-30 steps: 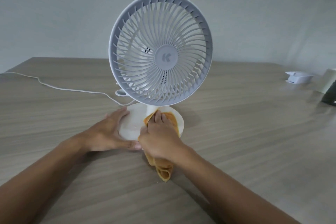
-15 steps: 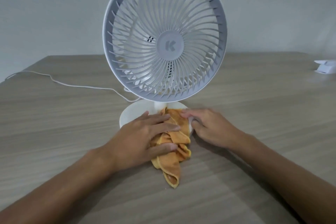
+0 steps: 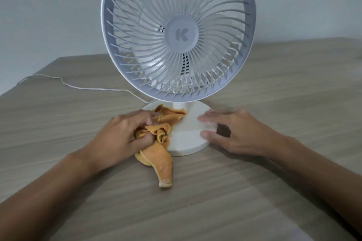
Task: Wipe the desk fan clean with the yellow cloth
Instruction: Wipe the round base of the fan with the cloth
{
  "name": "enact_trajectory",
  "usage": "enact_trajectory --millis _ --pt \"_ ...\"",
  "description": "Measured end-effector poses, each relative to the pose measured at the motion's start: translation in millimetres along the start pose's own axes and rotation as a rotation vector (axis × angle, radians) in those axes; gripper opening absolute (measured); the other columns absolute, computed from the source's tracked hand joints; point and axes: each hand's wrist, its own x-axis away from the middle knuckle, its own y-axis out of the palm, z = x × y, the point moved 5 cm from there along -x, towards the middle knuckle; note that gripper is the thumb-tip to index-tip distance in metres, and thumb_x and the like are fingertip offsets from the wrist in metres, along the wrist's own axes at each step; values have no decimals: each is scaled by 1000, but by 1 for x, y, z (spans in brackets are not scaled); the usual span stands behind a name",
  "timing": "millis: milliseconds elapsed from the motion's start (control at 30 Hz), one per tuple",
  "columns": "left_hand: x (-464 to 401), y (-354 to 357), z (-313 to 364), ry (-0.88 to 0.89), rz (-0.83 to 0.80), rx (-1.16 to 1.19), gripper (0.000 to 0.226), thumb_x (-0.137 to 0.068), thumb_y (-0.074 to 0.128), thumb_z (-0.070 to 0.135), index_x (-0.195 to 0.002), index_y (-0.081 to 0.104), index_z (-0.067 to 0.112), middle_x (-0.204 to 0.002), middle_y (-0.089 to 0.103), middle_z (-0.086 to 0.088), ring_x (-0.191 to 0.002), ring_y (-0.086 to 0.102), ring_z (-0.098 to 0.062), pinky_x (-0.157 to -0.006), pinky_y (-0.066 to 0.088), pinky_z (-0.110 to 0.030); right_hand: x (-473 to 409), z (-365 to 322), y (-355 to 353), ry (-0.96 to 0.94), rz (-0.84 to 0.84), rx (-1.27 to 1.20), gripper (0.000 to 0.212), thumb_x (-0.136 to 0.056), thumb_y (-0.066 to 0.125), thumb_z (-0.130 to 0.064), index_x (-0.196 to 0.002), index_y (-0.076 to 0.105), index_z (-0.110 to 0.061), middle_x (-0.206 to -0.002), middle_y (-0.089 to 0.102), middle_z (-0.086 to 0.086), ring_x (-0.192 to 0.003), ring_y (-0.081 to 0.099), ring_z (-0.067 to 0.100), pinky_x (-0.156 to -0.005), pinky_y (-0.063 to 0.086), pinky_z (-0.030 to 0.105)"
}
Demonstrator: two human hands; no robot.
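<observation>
A white desk fan [image 3: 181,33] with a round grille stands upright on its round white base [image 3: 188,141] in the middle of the wooden desk. The yellow cloth [image 3: 162,148] lies crumpled over the base's left side, with one end trailing onto the desk toward me. My left hand [image 3: 121,137] grips the bunched cloth at the base's left edge. My right hand [image 3: 233,133] rests on the right side of the base, fingers straight on top and thumb at the rim.
The fan's white cord [image 3: 82,87] runs from behind the base across the wooden desk [image 3: 254,191] to the left edge. A pale wall stands behind the desk.
The cloth passed from my right hand to my left. My left hand has curled round it and slid left on the base. My right hand moved to the base's right side. The view moved closer.
</observation>
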Motion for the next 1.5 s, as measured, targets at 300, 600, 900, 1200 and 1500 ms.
enact_trajectory --millis 300,600,900,1200,1500 --pt "-32 6 -24 -182 33 2 17 -86 61 19 -97 51 10 -97 54 -3 -85 54 -24 -75 44 -36 -5 -2 2 3 -61 -8 100 -59 48 -91 -138 49 -28 -148 41 -10 -136 29 -9 -118 22 23" --pt "-41 23 -24 -234 -176 -35 54 -96 48 50 -146 38 33 -152 40 12 -139 36 -14 -110 30 -29 -5 -7 1 -23 -41 16 100 -59 46 -88 -136 52 -24 -145 42 -10 -130 26 -14 -118 19 19" --pt "-22 38 15 -115 -183 -210 67 -101 34 48 -155 24 10 -165 18 -10 -152 11 -19 -114 -4 -19 -2 -10 -3 -10 -1 -3 98 -55 55 -83 -134 54 -26 -143 45 -11 -132 32 -8 -115 22 17" --pt "-6 48 41 -47 -190 -4 74 -100 31 55 -158 7 15 -167 3 -4 -153 0 -13 -120 -4 -25 3 -12 -6 19 29 -50 97 -54 55 -89 -131 57 -30 -139 50 -14 -130 38 -9 -109 29 14" --pt "-5 -7 -24 -319 215 305 44 -104 36 44 -141 54 27 -153 45 6 -146 31 -12 -121 21 -36 14 -85 0 -84 234 -166 58 -91 38 -63 -143 38 -38 -148 38 -22 -138 25 -12 -113 20 11"
